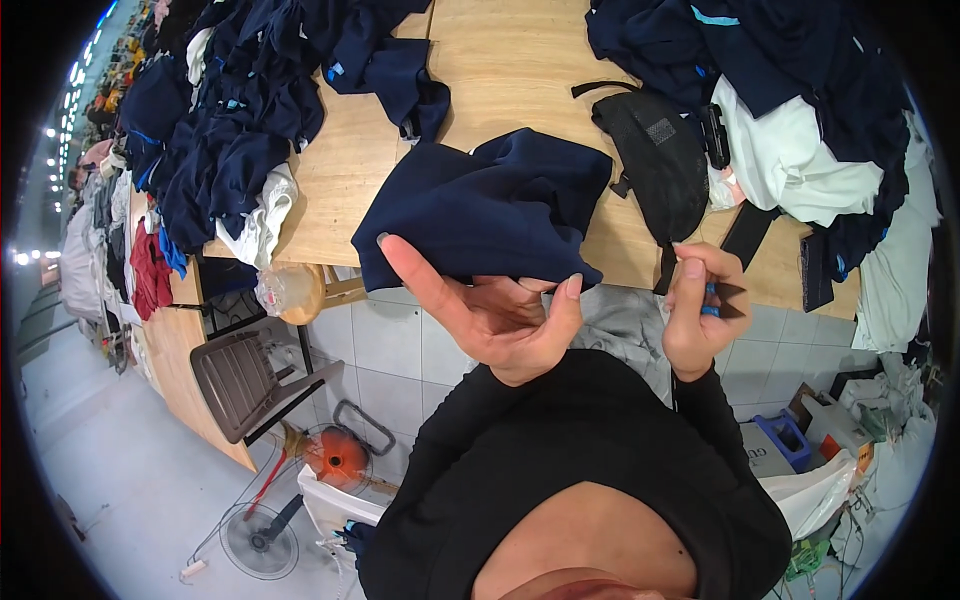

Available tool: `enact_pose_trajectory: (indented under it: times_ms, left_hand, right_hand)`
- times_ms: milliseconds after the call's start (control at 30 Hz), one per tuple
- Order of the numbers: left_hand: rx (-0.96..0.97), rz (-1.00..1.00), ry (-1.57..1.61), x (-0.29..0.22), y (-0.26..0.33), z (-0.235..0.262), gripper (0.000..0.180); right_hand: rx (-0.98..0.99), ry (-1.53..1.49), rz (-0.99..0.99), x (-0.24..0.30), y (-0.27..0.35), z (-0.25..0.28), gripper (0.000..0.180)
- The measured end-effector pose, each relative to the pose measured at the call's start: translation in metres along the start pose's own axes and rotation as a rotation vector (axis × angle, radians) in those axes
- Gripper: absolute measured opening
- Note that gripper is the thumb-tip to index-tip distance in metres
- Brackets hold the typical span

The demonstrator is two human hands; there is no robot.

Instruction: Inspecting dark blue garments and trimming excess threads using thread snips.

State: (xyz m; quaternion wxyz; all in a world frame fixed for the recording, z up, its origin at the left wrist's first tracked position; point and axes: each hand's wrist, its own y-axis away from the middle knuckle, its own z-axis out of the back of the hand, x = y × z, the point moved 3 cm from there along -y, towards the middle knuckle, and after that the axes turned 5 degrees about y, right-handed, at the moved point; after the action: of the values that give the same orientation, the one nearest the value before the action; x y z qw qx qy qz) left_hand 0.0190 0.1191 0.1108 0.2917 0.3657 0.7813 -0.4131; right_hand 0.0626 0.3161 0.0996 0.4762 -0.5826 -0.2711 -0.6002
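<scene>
A dark navy piece of cloth (480, 205), perhaps a garment part, lies folded at the table's near edge. My left hand (500, 320) is palm up at its lower edge. Its index finger and thumb are stretched apart, while the other fingers curl against the cloth, partly hidden. To the right, my right hand (703, 305) is closed, thumb against fingers. Something small and blue (711, 300) shows between those fingers; its kind cannot be made out. The fingertips are close to the strap of a black fabric pouch (655, 165); whether they touch it is unclear.
Navy garments (225, 130) heap up at the left, with more navy cloth (800, 60) and a white cloth (800, 155) at the right. A wooden table (500, 70) carries them. Below left stand a brown plastic chair (235, 385), a clear jar (290, 292) and a fan (260, 540).
</scene>
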Motion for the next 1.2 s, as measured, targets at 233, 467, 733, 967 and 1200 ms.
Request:
enact_pose_trajectory:
  times_ms: [233, 467, 733, 967, 1200]
  left_hand:
    - [-0.009, 0.1, 0.131, -0.005, 0.002, 0.005, 0.146]
    - [0.193, 0.115, -0.046, -0.007, 0.007, 0.022, 0.128]
    - [-0.029, 0.48, -0.305, 0.049, 0.045, 0.129, 0.107]
    - [-0.263, 0.877, -0.669, 0.054, 0.065, 0.192, 0.035]
    - [0.383, 0.133, -1.241, 0.059, 0.022, 0.131, 0.047]
  right_hand:
    - [0.239, -0.027, -0.211, -0.026, -0.009, -0.03, 0.019]
    - [0.391, -0.087, 0.068, -0.002, -0.009, -0.074, 0.047]
    - [0.108, 0.327, 0.152, -0.078, -0.025, -0.077, 0.028]
    - [0.171, 0.365, -0.003, -0.162, -0.003, -0.06, 0.024]
    - [0.255, 0.354, 0.201, -0.173, -0.007, -0.066, 0.032]
